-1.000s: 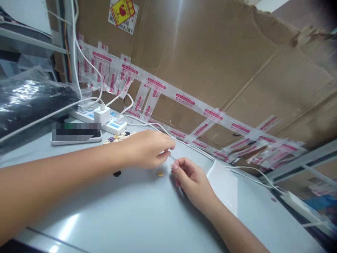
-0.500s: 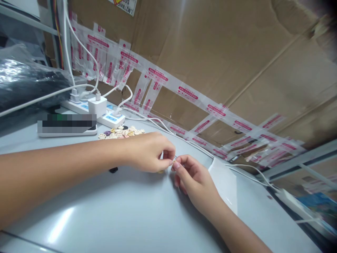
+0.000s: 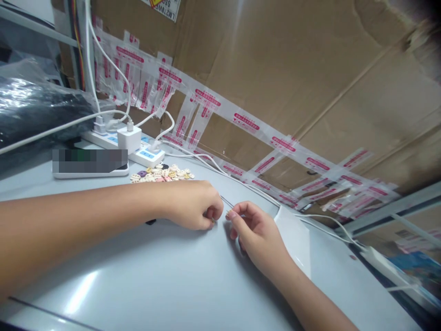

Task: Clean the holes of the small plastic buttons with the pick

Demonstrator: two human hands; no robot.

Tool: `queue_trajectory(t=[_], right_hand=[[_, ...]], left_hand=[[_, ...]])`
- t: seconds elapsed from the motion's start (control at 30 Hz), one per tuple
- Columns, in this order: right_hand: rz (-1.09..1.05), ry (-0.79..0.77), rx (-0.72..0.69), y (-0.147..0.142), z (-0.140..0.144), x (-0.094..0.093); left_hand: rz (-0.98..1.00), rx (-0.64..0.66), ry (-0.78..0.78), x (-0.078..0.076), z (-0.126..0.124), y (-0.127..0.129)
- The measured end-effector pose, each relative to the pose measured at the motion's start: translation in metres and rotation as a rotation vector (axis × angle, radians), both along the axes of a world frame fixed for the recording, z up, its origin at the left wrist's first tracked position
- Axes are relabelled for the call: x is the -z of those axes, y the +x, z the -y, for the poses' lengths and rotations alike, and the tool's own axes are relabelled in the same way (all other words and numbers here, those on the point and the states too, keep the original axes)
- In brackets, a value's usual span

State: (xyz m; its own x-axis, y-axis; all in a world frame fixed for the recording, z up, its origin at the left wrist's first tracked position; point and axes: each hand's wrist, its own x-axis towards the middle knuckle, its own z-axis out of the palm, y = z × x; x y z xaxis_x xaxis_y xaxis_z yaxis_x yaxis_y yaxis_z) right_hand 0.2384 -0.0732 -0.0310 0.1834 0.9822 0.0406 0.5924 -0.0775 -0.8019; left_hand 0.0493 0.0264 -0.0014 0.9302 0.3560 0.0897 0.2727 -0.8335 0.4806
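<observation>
My left hand (image 3: 195, 204) is closed low over the table, thumb and fingers pinched on a tiny yellowish piece (image 3: 213, 221), mostly hidden. To its right, my right hand (image 3: 257, 232) pinches a small pale button-like piece (image 3: 228, 214) between thumb and forefinger. A thin dark strand (image 3: 226, 201) shows between the hands; I cannot tell what it is attached to. Behind my left wrist lies a pile of small button-like pieces (image 3: 174, 173), mostly cream, with some yellow, pink, purple and black. A black object (image 3: 150, 222) peeks out under my left forearm.
A white power strip (image 3: 149, 157) with a plugged-in charger (image 3: 129, 139) and white cables stands at the back left, near a phone-like device (image 3: 91, 172). A taped cardboard sheet (image 3: 275, 92) rises behind the table. A white sheet (image 3: 294, 239) lies beside my right hand.
My hands have come apart: the left moved slightly left and down, away from the right fingertips. My right hand has stayed nearly in place, still pinching its pale piece.
</observation>
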Motion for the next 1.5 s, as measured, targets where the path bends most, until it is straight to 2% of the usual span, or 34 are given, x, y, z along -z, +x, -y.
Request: queue_trajectory(t=[0.13,0.4,0.8,1.07,1.33,1.43,1.5], right_hand=[[0.000,-0.008,0.001,-0.001,-0.001,-0.001],[-0.116,-0.047,-0.030,-0.003,0.001,-0.004],[-0.202,0.068,-0.060,-0.002,0.001,-0.005],[-0.173,0.100,-0.051,-0.001,0.002,-0.003],[-0.096,0.254,0.039,-0.002,0.005,-0.004],[-0.126,0.297,0.118,0.005,0.003,-0.008],[-0.160,0.294,0.124,0.007,0.001,-0.010]], left_hand=[[0.013,-0.009,-0.088,0.001,-0.002,0.001],[0.066,-0.101,-0.153,0.003,-0.007,0.002],[0.091,-0.116,-0.256,0.002,-0.004,0.004],[0.131,-0.164,-0.287,0.001,0.002,0.008],[0.187,-0.197,-0.324,-0.001,0.005,0.011],[0.191,-0.209,-0.322,0.000,0.004,0.009],[0.207,-0.213,-0.325,0.000,0.003,0.009]])
